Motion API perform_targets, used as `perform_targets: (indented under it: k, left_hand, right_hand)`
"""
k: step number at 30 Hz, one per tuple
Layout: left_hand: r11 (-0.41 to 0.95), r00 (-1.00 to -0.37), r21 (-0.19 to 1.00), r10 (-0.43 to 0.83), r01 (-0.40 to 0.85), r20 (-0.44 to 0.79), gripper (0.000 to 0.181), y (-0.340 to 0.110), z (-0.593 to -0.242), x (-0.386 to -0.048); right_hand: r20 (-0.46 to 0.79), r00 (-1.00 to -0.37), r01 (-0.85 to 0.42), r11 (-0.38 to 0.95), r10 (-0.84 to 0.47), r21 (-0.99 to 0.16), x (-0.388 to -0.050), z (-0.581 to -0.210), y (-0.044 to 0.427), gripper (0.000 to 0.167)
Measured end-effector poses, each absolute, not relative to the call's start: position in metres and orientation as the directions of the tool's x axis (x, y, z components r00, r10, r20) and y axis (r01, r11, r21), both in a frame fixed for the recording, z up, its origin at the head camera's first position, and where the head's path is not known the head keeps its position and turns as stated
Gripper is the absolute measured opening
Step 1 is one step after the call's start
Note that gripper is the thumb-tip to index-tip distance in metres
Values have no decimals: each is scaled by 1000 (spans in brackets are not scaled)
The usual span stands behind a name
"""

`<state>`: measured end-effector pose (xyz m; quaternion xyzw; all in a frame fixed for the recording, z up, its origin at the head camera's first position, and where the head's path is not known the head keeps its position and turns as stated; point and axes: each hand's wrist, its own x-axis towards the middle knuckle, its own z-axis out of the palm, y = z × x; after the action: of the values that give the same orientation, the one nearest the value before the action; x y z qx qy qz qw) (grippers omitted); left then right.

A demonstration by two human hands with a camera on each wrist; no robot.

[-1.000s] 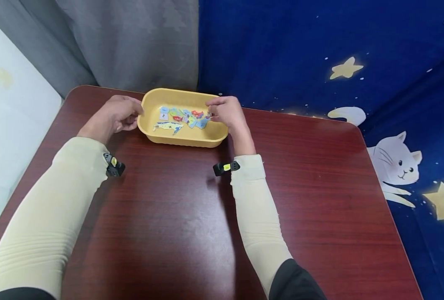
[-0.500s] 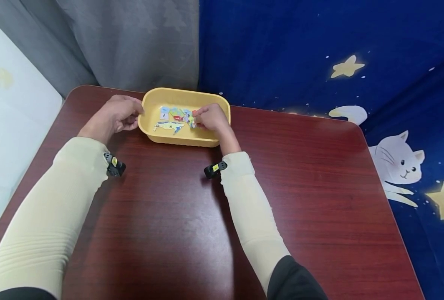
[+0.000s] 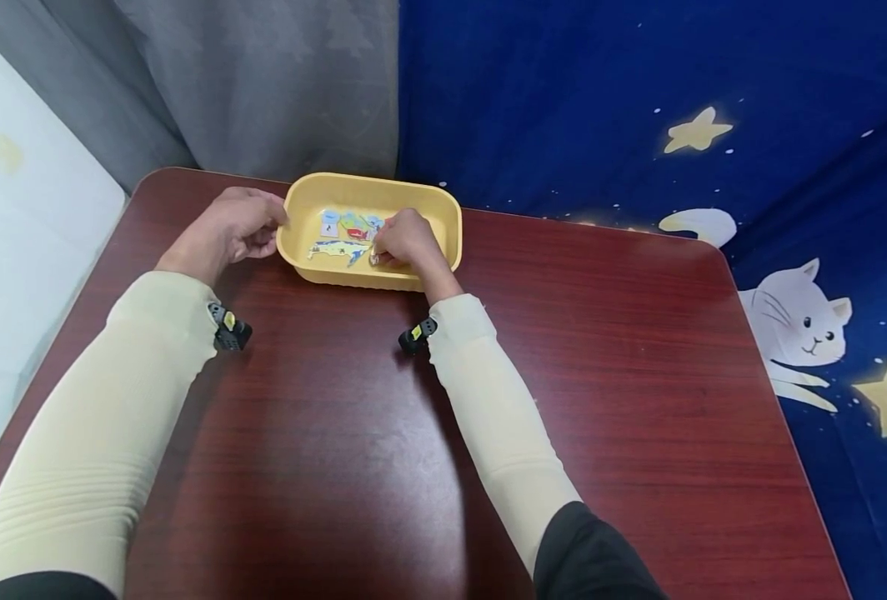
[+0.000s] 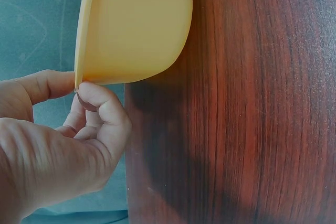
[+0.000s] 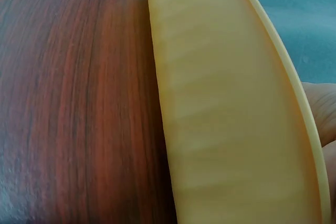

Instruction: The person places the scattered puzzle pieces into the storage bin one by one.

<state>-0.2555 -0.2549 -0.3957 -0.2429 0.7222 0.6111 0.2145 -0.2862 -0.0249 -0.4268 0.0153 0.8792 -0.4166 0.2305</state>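
Observation:
A yellow plastic basin (image 3: 428, 198) stands near the table's far edge, with several flat, brightly printed cut-out pieces (image 3: 334, 250) on its floor. My left hand (image 3: 244, 225) pinches the basin's left rim between thumb and fingers; the left wrist view shows the pinch on the rim (image 4: 79, 35). Inside the basin, my right hand (image 3: 408, 240) is bent down over the pieces, its fingertips pinching a small printed piece (image 3: 373, 259). The hand covers whatever lies beneath it. From the right wrist, the basin's outer wall (image 5: 226, 103) hides most of the hand (image 5: 323, 108).
The basin rests on a dark red-brown wooden table (image 3: 323, 433). Behind it hang a grey curtain (image 3: 278, 83) and a blue curtain (image 3: 533, 100) with stars and a cat. A white surface (image 3: 23, 208) borders the left side.
My right hand has moved left from the basin's right end, down to the middle of the pieces. My left hand has stayed at the left rim.

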Motion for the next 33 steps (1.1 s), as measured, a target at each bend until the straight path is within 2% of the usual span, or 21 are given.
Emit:
perform_targets:
  k: [17, 28, 33]
  left_hand:
    - [130, -792, 782, -84, -610, -604, 21, -254, -396, -255]
    - [121, -795, 786, -84, -607, -601, 22, -254, -396, -255]
    - [123, -797, 787, -84, -604, -598, 22, -254, -396, -255]
  right_hand:
    - [-417, -901, 184, 770, -116, -611, -287, -427, -33, 15]
    - [-427, -899, 183, 798, -101, -574, -285, -426, -33, 19]
    - [-418, -904, 197, 775, -95, -601, -284, -422, -30, 19]
